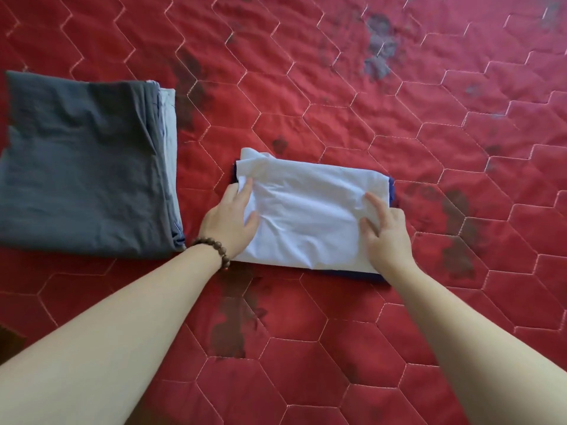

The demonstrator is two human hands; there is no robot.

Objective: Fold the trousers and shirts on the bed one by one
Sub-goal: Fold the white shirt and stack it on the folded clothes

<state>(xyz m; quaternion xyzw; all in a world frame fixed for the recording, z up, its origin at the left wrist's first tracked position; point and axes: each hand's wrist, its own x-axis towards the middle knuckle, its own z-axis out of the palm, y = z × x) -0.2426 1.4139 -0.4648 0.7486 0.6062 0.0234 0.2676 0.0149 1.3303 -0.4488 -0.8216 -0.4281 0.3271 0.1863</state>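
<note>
while both hands, left hand (pixel 230 217) and right hand (pixel 387 230), press flat on the white shirt (pixel 306 216), grey stack (pixel 82 167) lies left.

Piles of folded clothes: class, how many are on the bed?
2. A grey pile lies at the left; a white-topped pile sits in the middle under both hands. How many garments each holds is partly hidden.
</note>
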